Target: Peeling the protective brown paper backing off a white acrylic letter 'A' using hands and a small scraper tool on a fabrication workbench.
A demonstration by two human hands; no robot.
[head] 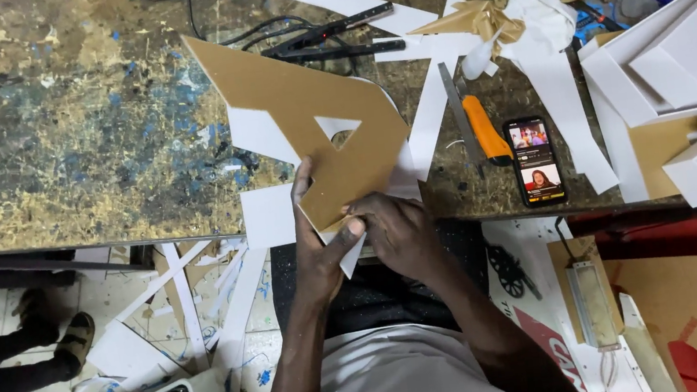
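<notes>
A large letter-shaped board [303, 113] with brown paper on its face and white edges lies tilted over the front edge of the workbench [48, 126]. My left hand [317, 249] grips its lower end from underneath, the thumb up along the left edge. My right hand [397, 230] pinches the bottom corner of the same board, fingers pressed on the brown paper where a white strip shows. Both hands sit just off the bench's front edge, above my lap.
An orange-handled knife [482, 126] and a phone [535, 160] with a lit screen lie right of the board. White foam-board strips, crumpled brown paper [478, 20] and white box-like letter shells [687, 66] fill the right side. Black cables [320, 35] lie behind. Scraps and another person's sandalled foot [69, 337] are on the floor.
</notes>
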